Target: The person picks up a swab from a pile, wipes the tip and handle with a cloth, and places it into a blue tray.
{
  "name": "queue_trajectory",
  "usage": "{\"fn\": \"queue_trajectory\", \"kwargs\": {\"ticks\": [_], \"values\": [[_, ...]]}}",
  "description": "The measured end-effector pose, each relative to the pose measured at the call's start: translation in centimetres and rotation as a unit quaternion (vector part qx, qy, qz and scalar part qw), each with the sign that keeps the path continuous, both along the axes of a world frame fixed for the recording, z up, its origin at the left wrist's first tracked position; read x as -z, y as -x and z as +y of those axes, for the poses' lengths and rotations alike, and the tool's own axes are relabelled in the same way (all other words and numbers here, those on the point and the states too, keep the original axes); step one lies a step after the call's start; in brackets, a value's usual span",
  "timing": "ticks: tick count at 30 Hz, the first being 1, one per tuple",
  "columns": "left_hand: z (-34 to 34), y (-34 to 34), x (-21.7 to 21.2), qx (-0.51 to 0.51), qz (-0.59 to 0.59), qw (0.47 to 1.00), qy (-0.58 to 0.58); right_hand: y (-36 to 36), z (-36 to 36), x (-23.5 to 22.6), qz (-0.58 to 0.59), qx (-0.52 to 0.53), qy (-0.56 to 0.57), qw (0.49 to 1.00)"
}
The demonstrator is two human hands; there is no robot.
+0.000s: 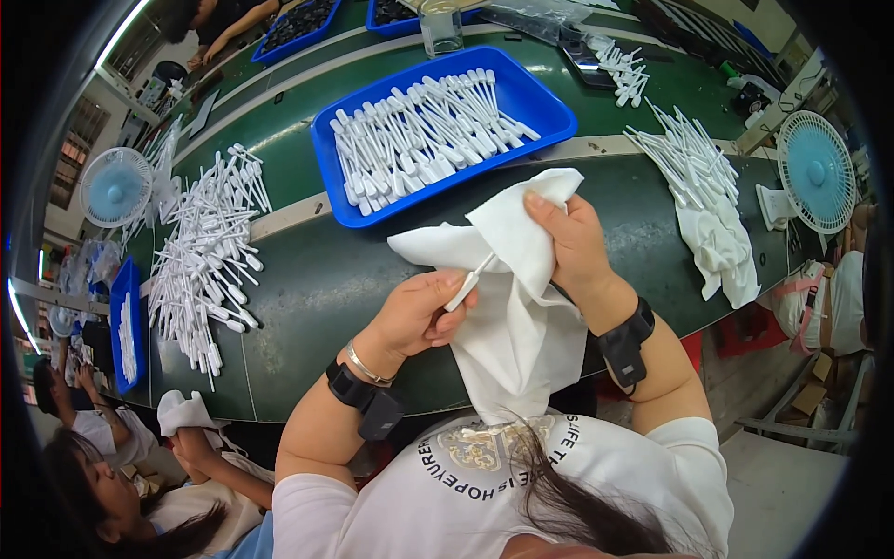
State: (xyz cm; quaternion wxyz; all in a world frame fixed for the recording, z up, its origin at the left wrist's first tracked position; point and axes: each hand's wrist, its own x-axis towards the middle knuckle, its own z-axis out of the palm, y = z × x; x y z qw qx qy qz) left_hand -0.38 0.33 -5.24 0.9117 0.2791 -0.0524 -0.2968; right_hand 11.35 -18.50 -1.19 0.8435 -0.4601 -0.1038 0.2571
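My left hand pinches a small white plastic stick by its end, above the dark green table. My right hand holds a white cloth bunched around the stick's other end. The cloth hangs down toward my chest. Both wrists wear black bands. Just beyond my hands lies a blue tray filled with several more white sticks.
A loose heap of white sticks covers the table at left, another pile with a white cloth at right. Small fans stand at left and right. A person sits at lower left; more blue trays at the far side.
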Motion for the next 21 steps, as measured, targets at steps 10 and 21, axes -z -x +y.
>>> {"fn": "queue_trajectory", "kwargs": {"ticks": [10,21], "values": [[-4.0,1.0,-1.1,-0.336,-0.209,0.762,-0.513,2.9,1.3,2.0,-0.028,-0.148,0.185,0.971],[-2.5,1.0,-3.7,-0.230,-0.321,0.691,-0.605,4.0,1.5,3.1,-0.178,-0.173,0.153,0.957]]}}
